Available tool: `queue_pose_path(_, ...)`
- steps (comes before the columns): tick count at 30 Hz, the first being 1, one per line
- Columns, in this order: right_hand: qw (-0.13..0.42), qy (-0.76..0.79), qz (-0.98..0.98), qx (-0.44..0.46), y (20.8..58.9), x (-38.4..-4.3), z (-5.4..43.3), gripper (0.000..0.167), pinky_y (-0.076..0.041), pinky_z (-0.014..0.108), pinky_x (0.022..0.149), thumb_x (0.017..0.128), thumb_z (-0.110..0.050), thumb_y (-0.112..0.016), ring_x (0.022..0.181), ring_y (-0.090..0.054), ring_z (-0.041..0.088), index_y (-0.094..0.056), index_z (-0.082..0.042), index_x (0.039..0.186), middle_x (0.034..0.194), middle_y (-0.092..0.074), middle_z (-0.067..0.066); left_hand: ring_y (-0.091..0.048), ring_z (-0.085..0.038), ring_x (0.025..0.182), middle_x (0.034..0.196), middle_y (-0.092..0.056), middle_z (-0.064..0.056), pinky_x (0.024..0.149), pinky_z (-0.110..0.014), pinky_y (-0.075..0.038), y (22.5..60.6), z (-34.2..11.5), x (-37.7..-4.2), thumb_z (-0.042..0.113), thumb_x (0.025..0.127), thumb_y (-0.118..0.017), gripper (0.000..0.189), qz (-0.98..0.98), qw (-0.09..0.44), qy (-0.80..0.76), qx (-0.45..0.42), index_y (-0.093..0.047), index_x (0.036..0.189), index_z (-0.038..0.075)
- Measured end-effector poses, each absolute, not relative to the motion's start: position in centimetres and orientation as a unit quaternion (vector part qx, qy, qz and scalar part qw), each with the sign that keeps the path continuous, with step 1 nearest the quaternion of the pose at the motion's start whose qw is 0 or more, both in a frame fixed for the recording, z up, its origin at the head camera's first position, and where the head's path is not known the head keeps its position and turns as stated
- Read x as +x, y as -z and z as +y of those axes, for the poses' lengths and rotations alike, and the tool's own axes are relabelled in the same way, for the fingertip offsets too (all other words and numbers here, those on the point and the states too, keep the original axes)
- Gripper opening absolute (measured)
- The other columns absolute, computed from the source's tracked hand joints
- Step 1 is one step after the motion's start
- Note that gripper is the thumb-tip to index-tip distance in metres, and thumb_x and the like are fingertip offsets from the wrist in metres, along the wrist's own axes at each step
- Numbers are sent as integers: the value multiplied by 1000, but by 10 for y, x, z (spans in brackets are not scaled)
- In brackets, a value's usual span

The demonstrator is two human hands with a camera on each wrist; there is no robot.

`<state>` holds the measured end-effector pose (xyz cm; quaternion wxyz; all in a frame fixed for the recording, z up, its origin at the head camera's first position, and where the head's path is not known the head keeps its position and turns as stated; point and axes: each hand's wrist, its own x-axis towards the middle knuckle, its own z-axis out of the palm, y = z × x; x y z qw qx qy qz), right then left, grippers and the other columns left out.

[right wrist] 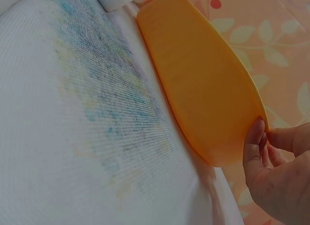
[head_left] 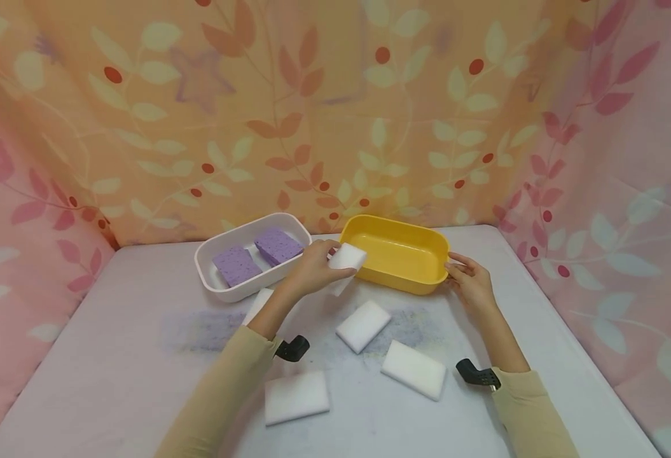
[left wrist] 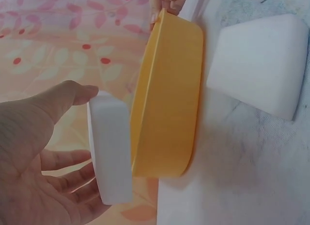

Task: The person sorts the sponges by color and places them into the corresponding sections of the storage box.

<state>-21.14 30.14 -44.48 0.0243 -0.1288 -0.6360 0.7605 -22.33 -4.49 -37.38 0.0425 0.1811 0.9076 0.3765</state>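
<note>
Beige sleeves (head_left: pixel 221 394) lie nearest the head camera, above a white, smudged table (head_left: pixel 129 381). Yellow tray (head_left: pixel 398 254) stands near the far edge, its right rim pinched between thumb and fingers of the right hand (head_left: pixel 474 286). White tray (head_left: pixel 240 292), to its left, contains two purple sponges (head_left: pixel 236 265). Left hand (head_left: pixel 314 268) pinches one white block (head_left: pixel 348 257) at the yellow tray's left end; contact with the tray cannot be determined. Four more white blocks (head_left: pixel 364 326) rest nearby.

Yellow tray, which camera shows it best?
Head view: the yellow tray shows nearly whole, inside included. Left wrist shows mainly its outer wall; right wrist likewise, with the right hand pinching its rim.
</note>
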Motion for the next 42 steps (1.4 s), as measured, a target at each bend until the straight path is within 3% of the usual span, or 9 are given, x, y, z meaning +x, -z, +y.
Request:
queue_pose_path(11,29,-763,-636,-117,448,-212,304,50,-58,16,71,106,-4,-60,71,-64,4,-42,7,152,86,-67,-9,-60,-36,119,133,-63,-23,103,-46,-55,375,-24,-241,32,91,-82,68,906,18,-378,190,-57,141,-7)
queue_pose_path(20,29,-761,-638,-116,448,-211,305,55,-58,16,71,106,-6,-62,72,-64,5,-40,8,154,89,-68,-7,-62,-31,107,125,-68,-23,93,-40,-57,371,-5,-257,32,93,-81,60,910,17,-367,193,-63,133,-9)
queue_pose_path(25,27,-761,-637,-121,446,-210,305,55,-58,16,72,106,-6,-63,72,-64,5,-41,7,154,90,-69,-6,-61,-35,125,141,-63,-25,110,-43,-52,366,5,-267,33,96,-78,68,914,30,-360,183,-56,143,-10)
queue_pose_path(29,28,-759,-639,-123,447,-211,305,55,-58,16,72,106,-6,-63,72,-64,5,-41,6,154,91,-69,-6,-56,-37,133,146,-59,-25,116,-46,-47,365,13,-272,34,97,-77,71,919,34,-353,174,-52,147,-9)
queue_pose_path(42,32,-761,-638,-118,447,-211,302,54,-59,16,72,106,-4,-62,74,-65,6,-42,7,155,92,-69,-6,-58,-35,117,124,-68,-20,102,-42,-50,374,37,-296,37,97,-75,58,936,4,-311,161,-62,132,-7)
